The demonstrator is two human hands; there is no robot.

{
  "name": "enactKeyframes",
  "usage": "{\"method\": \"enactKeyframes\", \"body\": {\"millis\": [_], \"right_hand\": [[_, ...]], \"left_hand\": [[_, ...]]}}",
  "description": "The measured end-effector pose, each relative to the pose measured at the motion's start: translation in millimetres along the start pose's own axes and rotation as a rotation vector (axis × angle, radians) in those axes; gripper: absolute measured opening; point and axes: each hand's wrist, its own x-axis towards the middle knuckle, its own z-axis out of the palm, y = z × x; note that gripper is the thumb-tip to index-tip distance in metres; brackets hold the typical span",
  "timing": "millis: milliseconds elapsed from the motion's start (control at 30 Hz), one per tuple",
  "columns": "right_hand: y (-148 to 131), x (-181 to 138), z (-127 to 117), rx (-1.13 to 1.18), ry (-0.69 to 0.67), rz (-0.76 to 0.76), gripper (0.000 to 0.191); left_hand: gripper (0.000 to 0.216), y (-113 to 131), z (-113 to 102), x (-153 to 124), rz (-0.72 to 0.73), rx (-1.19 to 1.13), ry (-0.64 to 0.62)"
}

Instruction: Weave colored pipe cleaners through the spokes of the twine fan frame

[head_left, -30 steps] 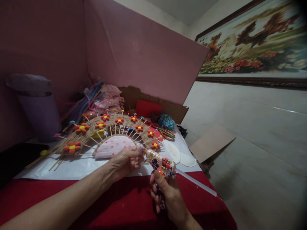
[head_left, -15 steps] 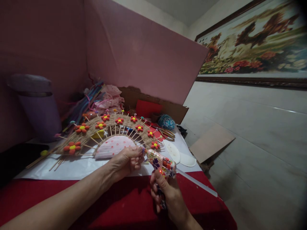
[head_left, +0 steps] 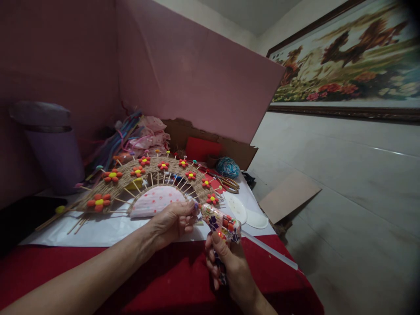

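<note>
My right hand (head_left: 231, 267) is wrapped round the handle of a floral-patterned glue gun (head_left: 215, 218), whose small red light is lit. A clear glue stick (head_left: 272, 250) sticks out from its back end. My left hand (head_left: 175, 221) pinches a tiny purple piece (head_left: 196, 205) right at the gun's nozzle; its exact shape is too small to tell. Behind the hands lies a woven fan-shaped piece (head_left: 126, 186) with red and orange flowers, sticks tipped with coloured bits, and a half-round of pink dotted cloth (head_left: 155, 202) at its centre.
On the right lie two white oval pads (head_left: 256, 219), pliers (head_left: 231, 183) and a blue yarn ball (head_left: 228, 166). Pink crumpled cloth (head_left: 151, 133) and pipe cleaners (head_left: 123, 135) are piled at the back. A purple bin (head_left: 55, 153) stands left; red cloth (head_left: 157, 271) covers the front.
</note>
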Motion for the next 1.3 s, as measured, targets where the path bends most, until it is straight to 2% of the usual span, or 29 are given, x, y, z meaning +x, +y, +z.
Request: {"method": "enactKeyframes", "body": {"millis": [600, 1300], "right_hand": [[-3.5, -0.1, -1.6, -0.026, 0.007, -0.031, 0.048], [-5.3, 4.7, -0.7, -0.061, 0.017, -0.031, 0.045]], "left_hand": [[0.020, -0.5, 0.9, -0.7, -0.013, 0.002, 0.042], [0.023, -0.7, 2.5, -2.0, -0.032, 0.004, 0.036]]}}
